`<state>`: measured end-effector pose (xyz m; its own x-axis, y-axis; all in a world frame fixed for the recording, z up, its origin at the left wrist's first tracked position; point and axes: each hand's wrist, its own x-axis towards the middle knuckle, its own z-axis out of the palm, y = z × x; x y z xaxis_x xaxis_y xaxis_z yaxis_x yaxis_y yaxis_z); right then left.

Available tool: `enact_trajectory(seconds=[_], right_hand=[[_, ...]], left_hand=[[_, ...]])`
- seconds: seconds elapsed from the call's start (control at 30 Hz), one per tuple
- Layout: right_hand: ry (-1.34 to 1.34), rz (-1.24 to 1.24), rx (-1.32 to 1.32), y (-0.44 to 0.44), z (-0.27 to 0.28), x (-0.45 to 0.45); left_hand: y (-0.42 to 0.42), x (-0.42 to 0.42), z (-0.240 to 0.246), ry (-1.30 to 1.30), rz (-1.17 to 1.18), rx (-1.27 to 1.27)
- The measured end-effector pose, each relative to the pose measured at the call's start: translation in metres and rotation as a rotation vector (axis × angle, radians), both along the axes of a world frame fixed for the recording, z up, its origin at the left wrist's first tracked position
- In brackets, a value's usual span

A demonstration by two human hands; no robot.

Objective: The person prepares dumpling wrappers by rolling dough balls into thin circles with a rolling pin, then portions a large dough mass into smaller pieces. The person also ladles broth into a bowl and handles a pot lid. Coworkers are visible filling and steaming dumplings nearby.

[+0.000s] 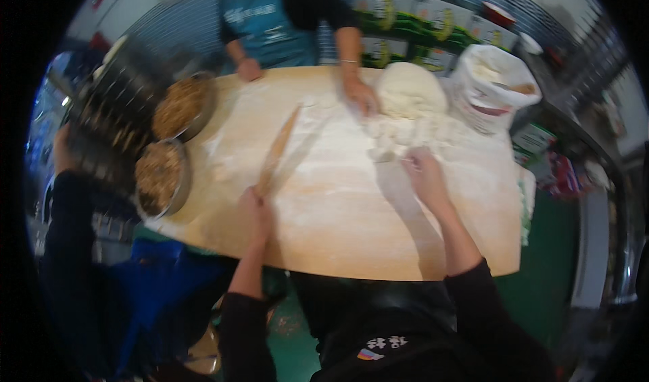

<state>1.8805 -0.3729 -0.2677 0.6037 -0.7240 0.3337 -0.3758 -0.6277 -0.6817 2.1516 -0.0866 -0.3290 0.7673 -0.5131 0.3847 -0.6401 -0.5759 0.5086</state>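
My left hand (257, 214) grips the lower end of a tapered wooden rolling pin (280, 146), which slants up and away over the floured wooden board (324, 219). On the right, my right hand (426, 174) is at the near edge of several small dough pieces (410, 131), its fingers curled. Blur hides whether a piece is between those fingers. Behind the pieces rests a large smooth mound of dough (411, 88). A faint row of flat pale dough pieces (322, 101) lies past the pin's far tip.
Across the board, a co-worker's hand (361, 95) reaches beside the dough. Two metal bowls of brown crumbly filling (180, 108) (158, 176) stand at the left edge. An open white sack of flour (487, 93) with a scoop stands back right. Another person's arm (68, 204) is far left.
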Motion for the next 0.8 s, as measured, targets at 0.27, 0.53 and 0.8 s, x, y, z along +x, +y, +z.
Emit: enact_trajectory(seconds=[0.27,0.53,0.8], right_hand=[[0.037,-0.825,0.012,-0.094,0.046,-0.298],[0.317,-0.627,0.008,-0.127,0.002,-0.334],[-0.025,-0.283,0.176,-0.056,0.006,-0.155]], left_hand=[[-0.006,-0.004,0.009,-0.043,0.093,0.181],[-0.003,0.002,-0.001,-0.117,-0.026,0.094],[0.002,-0.006,0.013,-0.061,0.048,0.146]])
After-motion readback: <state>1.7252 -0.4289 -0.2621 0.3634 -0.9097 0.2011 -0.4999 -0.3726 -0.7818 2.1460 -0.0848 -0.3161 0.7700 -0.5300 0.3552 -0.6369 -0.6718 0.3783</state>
